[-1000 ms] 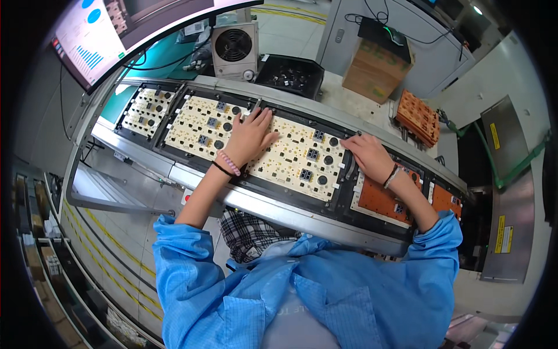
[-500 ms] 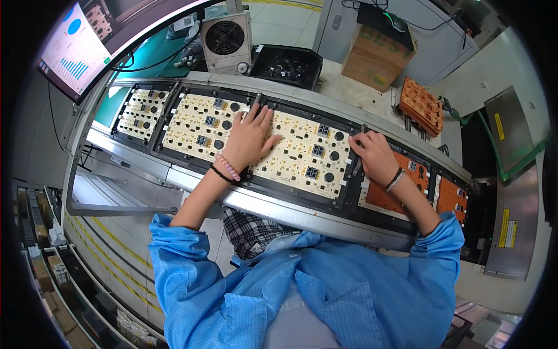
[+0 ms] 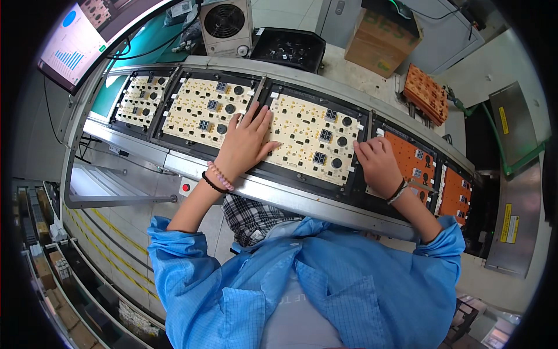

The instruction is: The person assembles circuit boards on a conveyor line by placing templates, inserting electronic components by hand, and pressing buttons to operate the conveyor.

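Inside black frame point(image 3: 290, 178): cream board point(image 3: 303, 132); bin point(image 3: 319, 54): small parts point(image 3: 289, 48)

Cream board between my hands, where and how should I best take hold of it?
Probably by its two shorter edges, left and right, reaching down from above. The cream board lies flat, the black frame borders it, and black round parts stand on its face near the right end, so keep to the rim.

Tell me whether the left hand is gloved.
No, the left hand is bare, with a beaded bracelet at its wrist.
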`<state>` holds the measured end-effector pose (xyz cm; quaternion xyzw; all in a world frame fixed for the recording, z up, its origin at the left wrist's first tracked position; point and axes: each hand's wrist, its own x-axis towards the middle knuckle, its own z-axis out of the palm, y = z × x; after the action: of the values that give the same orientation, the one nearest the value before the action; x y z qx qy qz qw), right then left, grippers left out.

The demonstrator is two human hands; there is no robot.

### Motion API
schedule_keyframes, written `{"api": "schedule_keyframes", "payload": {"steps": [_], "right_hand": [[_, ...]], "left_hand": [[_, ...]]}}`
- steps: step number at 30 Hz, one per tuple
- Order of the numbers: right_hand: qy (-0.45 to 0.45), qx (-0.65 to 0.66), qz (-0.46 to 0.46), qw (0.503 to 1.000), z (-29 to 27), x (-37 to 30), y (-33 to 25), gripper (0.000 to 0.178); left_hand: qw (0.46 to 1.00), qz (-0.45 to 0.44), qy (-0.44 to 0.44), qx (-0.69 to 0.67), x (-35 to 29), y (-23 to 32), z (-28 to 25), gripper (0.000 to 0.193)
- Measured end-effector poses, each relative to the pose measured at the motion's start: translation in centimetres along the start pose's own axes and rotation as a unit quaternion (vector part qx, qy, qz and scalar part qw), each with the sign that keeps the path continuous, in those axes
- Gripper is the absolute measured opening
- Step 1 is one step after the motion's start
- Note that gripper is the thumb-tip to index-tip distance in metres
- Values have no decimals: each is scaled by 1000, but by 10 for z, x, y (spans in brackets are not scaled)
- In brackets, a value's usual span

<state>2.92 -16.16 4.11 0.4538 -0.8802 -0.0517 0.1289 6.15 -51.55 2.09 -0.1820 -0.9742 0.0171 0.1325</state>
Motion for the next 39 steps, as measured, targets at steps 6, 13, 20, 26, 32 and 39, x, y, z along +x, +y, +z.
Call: {"api": "schedule_keyframes", "payload": {"steps": [6,13,20,26,32,39], "right_hand": [[-18,32,-24,999,-13,6,7,46],[-53,18,-32,998,-18,12,7,45],[4,90,-2,996,-28,-16,-19,47],[-39,1,-38,999,-21,-19,-40,42],[-90,3,-75,993,-30,-10,-38,34],[-73,131,-76,986,-48,20,3,34]], "left_hand": [[1000,-2,0,-19,-2,0,-2,69],[999,-5,4,-42,-1,-1,-3,69],[1000,-10,-1,-9,-38,10,-23,70],[999,-26,-10,-43,-49,13,-21,69],[998,-35,4,-52,-51,15,-18,68],[998,-53,25,-25,-42,25,-23,67]]}}
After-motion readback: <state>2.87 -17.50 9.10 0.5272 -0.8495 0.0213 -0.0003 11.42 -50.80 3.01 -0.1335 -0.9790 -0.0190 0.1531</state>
